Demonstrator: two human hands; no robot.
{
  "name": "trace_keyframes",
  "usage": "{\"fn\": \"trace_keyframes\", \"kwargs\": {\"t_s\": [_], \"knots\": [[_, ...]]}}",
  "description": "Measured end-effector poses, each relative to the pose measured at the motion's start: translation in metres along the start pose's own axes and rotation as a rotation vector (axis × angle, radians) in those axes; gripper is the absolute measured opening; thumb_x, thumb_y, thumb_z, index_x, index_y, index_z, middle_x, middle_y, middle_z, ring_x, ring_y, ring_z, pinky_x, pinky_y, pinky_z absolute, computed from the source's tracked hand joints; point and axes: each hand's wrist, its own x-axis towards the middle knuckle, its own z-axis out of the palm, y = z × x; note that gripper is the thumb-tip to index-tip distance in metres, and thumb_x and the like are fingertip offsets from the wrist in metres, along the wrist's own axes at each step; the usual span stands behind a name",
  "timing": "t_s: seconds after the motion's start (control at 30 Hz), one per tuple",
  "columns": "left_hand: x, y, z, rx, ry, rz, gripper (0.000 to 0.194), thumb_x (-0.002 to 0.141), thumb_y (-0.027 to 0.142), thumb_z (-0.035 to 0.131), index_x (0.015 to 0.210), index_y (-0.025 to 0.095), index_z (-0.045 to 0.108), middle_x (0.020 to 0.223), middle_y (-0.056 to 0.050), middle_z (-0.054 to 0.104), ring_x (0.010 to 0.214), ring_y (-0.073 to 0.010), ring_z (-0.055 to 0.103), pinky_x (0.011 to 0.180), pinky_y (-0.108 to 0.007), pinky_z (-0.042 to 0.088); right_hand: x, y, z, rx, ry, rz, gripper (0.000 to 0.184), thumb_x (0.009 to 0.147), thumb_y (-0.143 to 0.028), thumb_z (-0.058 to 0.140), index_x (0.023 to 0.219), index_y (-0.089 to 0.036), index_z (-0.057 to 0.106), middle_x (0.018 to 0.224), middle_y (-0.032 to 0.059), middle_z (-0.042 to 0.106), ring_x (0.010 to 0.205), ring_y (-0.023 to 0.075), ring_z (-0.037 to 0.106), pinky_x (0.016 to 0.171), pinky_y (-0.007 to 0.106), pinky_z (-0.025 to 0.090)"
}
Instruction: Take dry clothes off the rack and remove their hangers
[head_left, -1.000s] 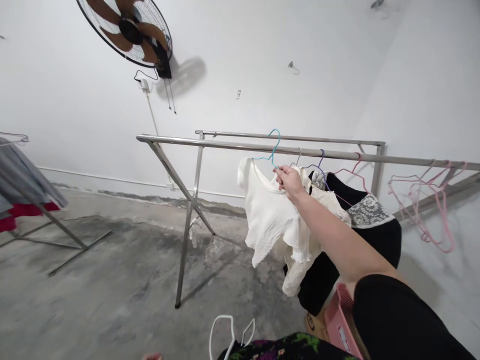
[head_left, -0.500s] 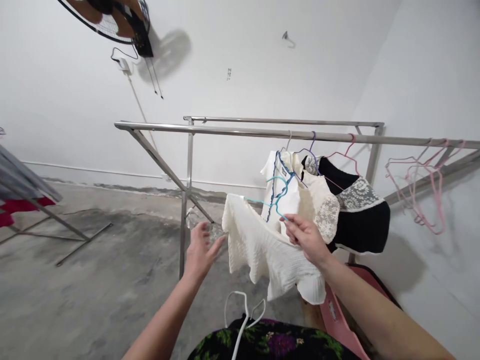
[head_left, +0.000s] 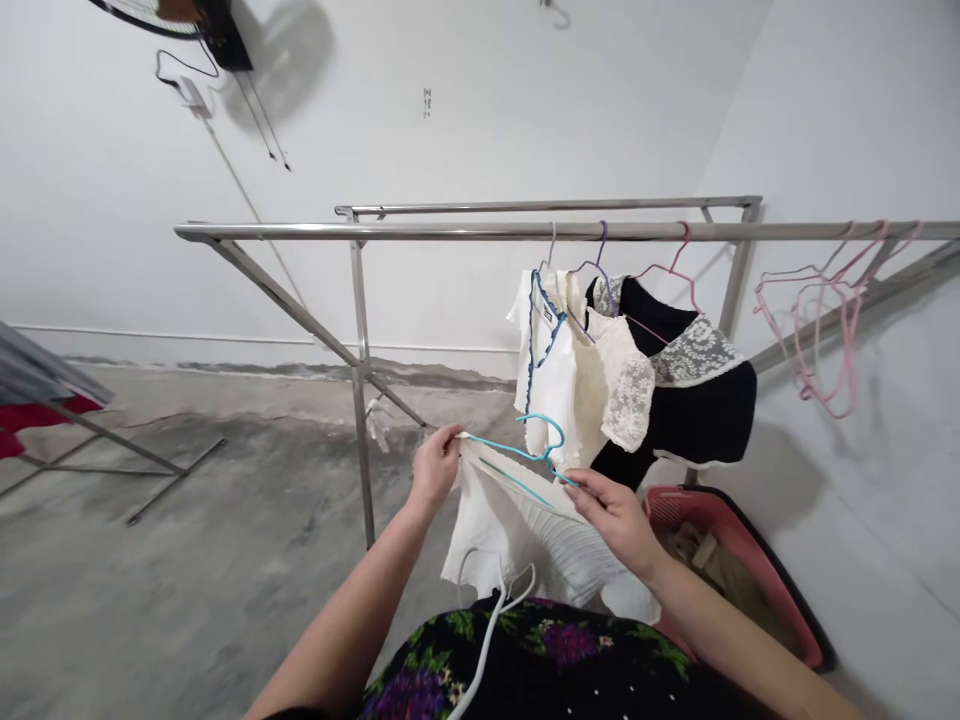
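Note:
A white top (head_left: 525, 540) on a teal wire hanger (head_left: 525, 452) hangs between my hands, off the rail. My left hand (head_left: 435, 465) grips the top's left shoulder by the hanger's end. My right hand (head_left: 616, 512) pinches the hanger's right side together with the cloth. Behind them a steel drying rack (head_left: 450, 232) carries a white blue-trimmed top (head_left: 546, 372), a cream lace top (head_left: 615, 385) and a black garment with a lace collar (head_left: 705, 400). A white hanger (head_left: 487, 610) sticks up from floral black cloth (head_left: 540, 670) close under the camera.
Several empty pink hangers (head_left: 825, 330) hang on the rail at the right. A pink laundry basket (head_left: 742, 565) stands on the floor below the hung clothes. Another rack with grey and red cloth (head_left: 30, 395) stands at the left edge. A wall fan (head_left: 187, 15) is mounted top left.
My right hand lifted the teal hanger with the white top off the rail and brought it down. My left hand came up and took the top's left shoulder. The view tilted downward.

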Motion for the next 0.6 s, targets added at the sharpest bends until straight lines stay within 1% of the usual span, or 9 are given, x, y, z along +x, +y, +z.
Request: {"fn": "trace_keyframes", "kwargs": {"t_s": [0.07, 0.17, 0.23, 0.3, 0.37, 0.43, 0.5, 0.6], "knots": [[-0.002, -0.001, 0.006, -0.027, 0.001, -0.042, 0.03, 0.081, 0.02, 0.041, 0.102, 0.013, 0.061, 0.08, -0.004, 0.064, 0.07, -0.0161, 0.06, 0.066, -0.027, 0.048, -0.002, -0.001, 0.002, -0.034, 0.011, -0.019, 0.028, 0.085, -0.04, 0.058, 0.097, -0.019, 0.072, 0.1, 0.0067, 0.069, 0.092, 0.0205, 0.063, 0.085, 0.032, 0.049], [-0.009, 0.006, 0.009, -0.033, -0.002, -0.08, 0.03, 0.081, 0.022, 0.043, 0.105, 0.013, 0.06, 0.073, -0.001, 0.061, 0.064, -0.0144, 0.057, 0.059, -0.024, 0.045, -0.005, 0.0, 0.006, -0.063, -0.007, -0.045, 0.028, 0.087, -0.039, 0.056, 0.099, -0.02, 0.073, 0.106, 0.0076, 0.069, 0.101, 0.0241, 0.064, 0.095, 0.039, 0.047], [-0.014, 0.013, 0.006, 0.008, 0.017, -0.1, 0.029, 0.08, 0.021, 0.046, 0.104, 0.014, 0.06, 0.074, -0.001, 0.059, 0.065, -0.015, 0.055, 0.061, -0.025, 0.044, -0.007, 0.003, 0.007, -0.071, -0.025, -0.064, 0.027, 0.087, -0.038, 0.057, 0.101, -0.022, 0.073, 0.109, 0.0069, 0.069, 0.106, 0.0248, 0.062, 0.099, 0.041, 0.045], [-0.016, 0.018, -0.001, 0.071, 0.044, -0.109, 0.025, 0.079, 0.018, 0.046, 0.098, 0.015, 0.061, 0.08, -0.004, 0.058, 0.072, -0.0171, 0.055, 0.069, -0.028, 0.044, -0.01, 0.007, 0.005, -0.077, -0.019, -0.068, 0.025, 0.087, -0.037, 0.057, 0.102, -0.024, 0.072, 0.11, 0.0057, 0.069, 0.107, 0.0244, 0.062, 0.099, 0.04, 0.045], [-0.013, 0.018, -0.012, 0.129, 0.054, -0.108, 0.019, 0.078, 0.016, 0.044, 0.088, 0.016, 0.061, 0.086, -0.007, 0.055, 0.08, -0.0197, 0.054, 0.076, -0.032, 0.041, -0.012, 0.011, 0.0, -0.075, -0.001, -0.051, 0.024, 0.088, -0.036, 0.057, 0.104, -0.025, 0.07, 0.106, 0.0051, 0.069, 0.1, 0.0229, 0.063, 0.09, 0.036, 0.049], [-0.007, 0.011, -0.025, 0.163, 0.036, -0.106, 0.017, 0.078, 0.016, 0.043, 0.076, 0.018, 0.059, 0.084, -0.006, 0.051, 0.081, -0.0207, 0.052, 0.08, -0.033, 0.04, -0.016, 0.015, -0.007, -0.052, 0.006, -0.032, 0.024, 0.088, -0.036, 0.057, 0.106, -0.026, 0.069, 0.102, 0.0046, 0.068, 0.088, 0.0203, 0.063, 0.077, 0.032, 0.05], [-0.001, 0.003, -0.037, 0.163, -0.008, -0.103, 0.017, 0.076, 0.017, 0.043, 0.067, 0.019, 0.056, 0.078, -0.004, 0.049, 0.079, -0.0203, 0.051, 0.08, -0.033, 0.039, -0.018, 0.015, -0.014, 0.017, 0.031, -0.024, 0.022, 0.087, -0.034, 0.059, 0.105, -0.028, 0.069, 0.098, 0.0037, 0.066, 0.078, 0.0167, 0.06, 0.067, 0.028, 0.049], [0.001, -0.005, -0.048, 0.103, -0.108, -0.072, 0.018, 0.074, 0.02, 0.041, 0.064, 0.019, 0.057, 0.074, -0.003, 0.052, 0.08, -0.0198, 0.052, 0.081, -0.032, 0.041, -0.016, 0.001, -0.018, 0.193, 0.151, -0.07, 0.017, 0.085, -0.033, 0.062, 0.1, -0.028, 0.07, 0.082, 0.0016, 0.062, 0.06, 0.0103, 0.051, 0.054, 0.024, 0.042]]}}
